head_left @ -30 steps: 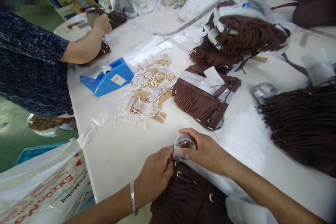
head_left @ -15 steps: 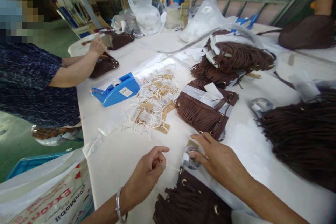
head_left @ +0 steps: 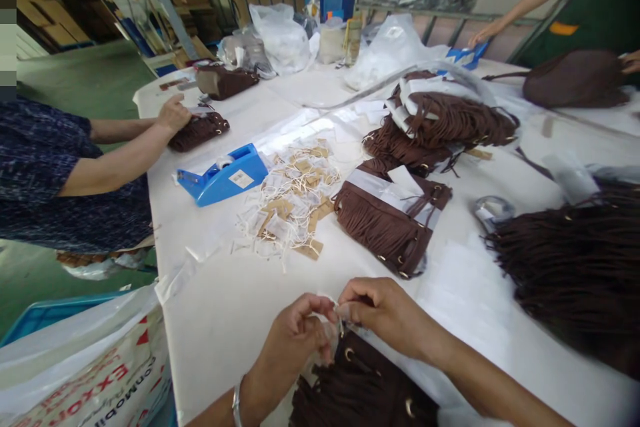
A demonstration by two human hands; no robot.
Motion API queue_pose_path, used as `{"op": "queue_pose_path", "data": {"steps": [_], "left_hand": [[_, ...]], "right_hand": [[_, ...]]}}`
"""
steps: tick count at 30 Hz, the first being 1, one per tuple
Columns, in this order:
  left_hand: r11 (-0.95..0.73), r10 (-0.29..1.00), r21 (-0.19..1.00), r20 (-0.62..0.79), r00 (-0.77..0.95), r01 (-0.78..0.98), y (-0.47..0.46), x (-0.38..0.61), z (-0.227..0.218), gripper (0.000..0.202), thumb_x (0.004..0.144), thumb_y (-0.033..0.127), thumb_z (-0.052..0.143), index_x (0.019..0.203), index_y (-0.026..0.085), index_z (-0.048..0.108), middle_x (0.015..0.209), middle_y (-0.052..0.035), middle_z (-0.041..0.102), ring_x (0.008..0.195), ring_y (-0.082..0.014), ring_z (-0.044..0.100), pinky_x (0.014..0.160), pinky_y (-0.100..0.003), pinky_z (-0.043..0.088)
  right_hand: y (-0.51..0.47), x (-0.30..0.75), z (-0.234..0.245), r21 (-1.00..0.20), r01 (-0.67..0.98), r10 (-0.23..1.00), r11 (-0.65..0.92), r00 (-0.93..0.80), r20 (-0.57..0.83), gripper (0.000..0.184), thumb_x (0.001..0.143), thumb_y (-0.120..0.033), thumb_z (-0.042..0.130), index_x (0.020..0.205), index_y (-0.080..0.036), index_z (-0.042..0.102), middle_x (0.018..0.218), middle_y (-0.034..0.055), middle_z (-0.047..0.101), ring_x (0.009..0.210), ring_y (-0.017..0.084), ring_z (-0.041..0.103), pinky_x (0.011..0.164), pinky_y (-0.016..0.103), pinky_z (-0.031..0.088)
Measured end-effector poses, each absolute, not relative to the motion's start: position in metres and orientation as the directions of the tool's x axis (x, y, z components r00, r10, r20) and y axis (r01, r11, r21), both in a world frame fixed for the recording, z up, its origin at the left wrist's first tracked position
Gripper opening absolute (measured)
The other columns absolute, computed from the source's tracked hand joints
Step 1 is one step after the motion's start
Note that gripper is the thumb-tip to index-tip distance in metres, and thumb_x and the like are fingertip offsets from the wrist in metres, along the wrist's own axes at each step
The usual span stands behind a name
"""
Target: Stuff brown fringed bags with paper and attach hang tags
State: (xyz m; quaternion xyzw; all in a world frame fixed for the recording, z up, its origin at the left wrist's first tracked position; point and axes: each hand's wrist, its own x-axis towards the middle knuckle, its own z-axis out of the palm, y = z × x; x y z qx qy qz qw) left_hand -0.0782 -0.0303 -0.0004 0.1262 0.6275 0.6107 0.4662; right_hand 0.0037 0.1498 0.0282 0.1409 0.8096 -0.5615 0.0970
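A dark brown fringed handbag (head_left: 370,380) with gold eyelets lies at the near edge of the view, partly under my forearm. At its upper corner my left hand (head_left: 300,333) and my right hand (head_left: 380,310) meet, fingertips almost touching. Both are closed in a pinch on what looks like a thin white tag string (head_left: 336,307); its ends are hidden by the fingers. Something pale and clear shows among the left fingers. Beyond my hands lies a heap of tan tags (head_left: 280,207) with white strings. A second fringed handbag (head_left: 380,220) rests just past my right hand.
A blue tape dispenser (head_left: 225,173) stands left of the tags. More fringed bags are piled (head_left: 445,113) behind, with dark fringe (head_left: 575,260) at right. A co-worker's hands (head_left: 175,113) handle a bag at left; another person's arm (head_left: 535,0) reaches in at far right.
My right hand has left the coiled strap and come to meet my left hand over the bag's corner; both now pinch. At far right a person's arm has reached toward a blue object.
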Motion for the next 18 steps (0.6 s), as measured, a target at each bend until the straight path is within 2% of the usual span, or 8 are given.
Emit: {"op": "queue_pose_path", "data": {"steps": [2,5,8,12,13,15,18], "left_hand": [[0.294,0.722,0.857,-0.489,-0.489,-0.424,-0.0267,-0.0715,-0.0048,0.031,0.074,0.041,0.073,0.082,0.014,0.06,0.06,0.0004,0.061,0.047,-0.01,0.055,0.052,-0.022,0.042],[0.3,0.7,0.858,-0.495,-0.514,-0.417,-0.0208,-0.0682,-0.0055,0.027,0.077,0.039,0.071,0.075,0.015,0.059,0.049,0.0028,0.057,0.045,-0.0098,0.053,0.052,-0.021,0.04],[0.241,0.698,0.881,-0.448,-0.559,-0.406,-0.0208,-0.0706,-0.0027,0.022,0.077,0.034,0.071,0.073,0.016,0.059,0.055,0.004,0.057,0.047,-0.0084,0.051,0.053,-0.021,0.041],[0.095,0.7,0.893,-0.374,-0.608,-0.439,-0.0262,-0.0724,0.0003,0.017,0.075,0.025,0.071,0.069,0.014,0.06,0.083,-0.0009,0.063,0.056,-0.0067,0.053,0.055,-0.021,0.045],[0.07,0.715,0.871,-0.384,-0.584,-0.487,-0.0269,-0.0723,0.0007,0.016,0.077,0.025,0.07,0.07,0.014,0.06,0.085,-0.0017,0.063,0.055,-0.0063,0.052,0.054,-0.021,0.045],[0.075,0.785,0.776,-0.433,-0.443,-0.627,-0.0269,-0.0728,0.0012,0.016,0.081,0.028,0.065,0.075,0.015,0.058,0.076,-0.0014,0.063,0.046,-0.0055,0.048,0.048,-0.02,0.044],[0.22,0.861,0.635,-0.483,-0.159,-0.74,-0.0273,-0.0778,0.0007,0.016,0.085,0.031,0.06,0.086,0.015,0.06,0.057,0.0013,0.058,0.035,-0.0055,0.042,0.036,-0.017,0.038]], "right_hand": [[0.1488,0.0053,0.0295,-0.898,0.321,0.138,0.302,-0.946,-0.292,0.012,0.082,-0.02,0.057,0.077,-0.018,0.067,0.068,-0.0033,0.063,0.064,0.011,0.054,0.059,0.02,0.037],[0.1471,0.0071,0.0309,-0.907,0.249,0.144,0.339,-0.967,-0.212,0.012,0.084,-0.02,0.057,0.077,-0.018,0.066,0.072,-0.003,0.064,0.067,0.011,0.057,0.063,0.02,0.038],[0.1486,0.0097,0.0286,-0.874,0.217,0.144,0.435,-0.975,-0.17,0.014,0.086,-0.019,0.055,0.077,-0.02,0.065,0.075,-0.0024,0.064,0.07,0.012,0.058,0.065,0.022,0.038],[0.1491,0.0103,0.0242,-0.73,0.216,0.163,0.648,-0.976,-0.144,0.015,0.091,-0.019,0.049,0.082,-0.019,0.061,0.081,0.0005,0.063,0.075,0.014,0.058,0.068,0.024,0.039],[0.1481,0.0092,0.0242,-0.674,0.205,0.15,0.71,-0.979,-0.14,0.015,0.092,-0.019,0.048,0.084,-0.019,0.06,0.084,0.0018,0.062,0.076,0.014,0.059,0.069,0.024,0.04],[0.1463,0.0062,0.0256,-0.576,0.149,0.082,0.804,-0.987,-0.141,0.014,0.092,-0.019,0.047,0.088,-0.018,0.06,0.088,0.0038,0.062,0.075,0.015,0.059,0.068,0.025,0.041],[0.1504,0.0067,0.0286,-0.575,0.066,-0.019,0.816,-0.99,-0.14,0.016,0.094,-0.02,0.044,0.09,-0.019,0.06,0.09,0.0038,0.062,0.077,0.015,0.06,0.07,0.025,0.043]]}}
